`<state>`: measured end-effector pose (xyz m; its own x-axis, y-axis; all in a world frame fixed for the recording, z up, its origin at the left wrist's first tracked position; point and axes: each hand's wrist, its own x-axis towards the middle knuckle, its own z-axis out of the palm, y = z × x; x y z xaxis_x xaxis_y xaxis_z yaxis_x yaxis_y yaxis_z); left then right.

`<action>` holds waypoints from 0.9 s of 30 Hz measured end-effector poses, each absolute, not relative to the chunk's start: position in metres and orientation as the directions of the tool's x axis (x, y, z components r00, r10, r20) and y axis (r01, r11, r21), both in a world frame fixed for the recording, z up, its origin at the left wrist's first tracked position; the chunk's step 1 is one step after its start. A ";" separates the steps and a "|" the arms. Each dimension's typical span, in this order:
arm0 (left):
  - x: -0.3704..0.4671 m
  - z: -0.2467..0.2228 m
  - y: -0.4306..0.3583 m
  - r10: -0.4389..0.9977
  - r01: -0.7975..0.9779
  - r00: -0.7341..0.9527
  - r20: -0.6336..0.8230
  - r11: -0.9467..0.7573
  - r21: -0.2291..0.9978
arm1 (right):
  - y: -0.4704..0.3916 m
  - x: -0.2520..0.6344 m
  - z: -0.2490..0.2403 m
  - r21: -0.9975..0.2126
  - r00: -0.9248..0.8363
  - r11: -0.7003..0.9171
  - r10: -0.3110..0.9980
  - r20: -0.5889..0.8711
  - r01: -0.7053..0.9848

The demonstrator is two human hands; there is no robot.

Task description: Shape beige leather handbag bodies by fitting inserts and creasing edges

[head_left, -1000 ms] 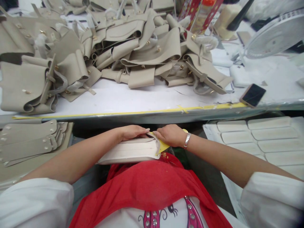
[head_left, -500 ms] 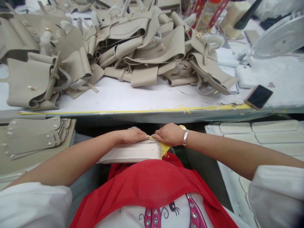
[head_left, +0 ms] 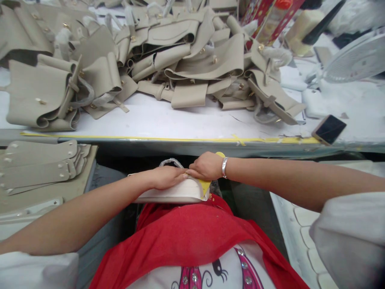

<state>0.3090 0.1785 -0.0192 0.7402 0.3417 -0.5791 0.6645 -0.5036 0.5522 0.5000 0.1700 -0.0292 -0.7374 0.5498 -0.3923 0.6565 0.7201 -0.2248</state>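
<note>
Bag (head_left: 173, 192), pale, is held at near side of table (head_left: 180, 122), against red apron (head_left: 186, 228). Left hand (head_left: 168, 177) laid flat on bag, fingers nearly straight; thumb hidden, grip can't be told. Yellow piece (head_left: 205, 187) pinched by curled right hand (head_left: 207, 165) at bag's end. Bag interior hidden. Beige bag parts (head_left: 216, 62) heaped on table; red-lidded clear jar (head_left: 274, 25) placed toward table's far side, contents blurred.
</note>
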 end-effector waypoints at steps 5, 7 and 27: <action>0.294 -0.015 0.182 0.354 0.654 0.752 -0.556 -0.502 0.566 | 0.181 0.482 -0.027 -0.233 -0.769 0.753 0.510 -0.385 0.615; 0.285 -0.014 0.182 0.363 0.649 0.759 -0.541 -0.483 0.587 | 0.182 0.473 -0.026 -0.212 -0.758 0.746 0.534 -0.375 0.631; 0.351 -0.021 0.114 0.604 0.665 0.747 -0.279 -0.695 0.275 | 0.111 0.592 -0.016 -0.294 -0.197 0.067 0.878 -0.437 0.953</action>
